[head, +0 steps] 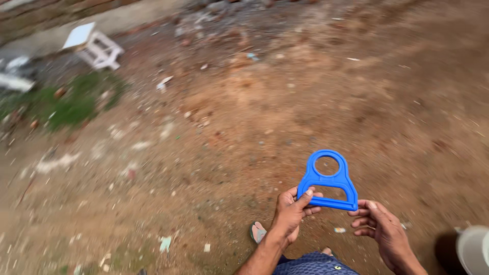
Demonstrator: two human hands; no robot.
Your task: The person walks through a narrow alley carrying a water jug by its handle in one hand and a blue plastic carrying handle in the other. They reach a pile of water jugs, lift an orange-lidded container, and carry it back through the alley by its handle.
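Hands: left hand [293, 210] clamped on blue plastic ring-topped carrying handle [328, 181]; right hand [379, 226], at 4 o'clock, loosely curled, fingertips touching its bar. Handle unattached, held over bare dirt ground [254, 117].

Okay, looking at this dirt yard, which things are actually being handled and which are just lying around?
In hand:
blue plastic carry handle with a round ring
left hand, gripping its lower left corner
right hand, fingertips at its bar's right end

Lying about:
overturned white plastic stool
grass patch
white round container edge
scattered litter

open dirt ground [305, 102] ahead of both hands; a white stool [94, 47] lies well apart, far left.
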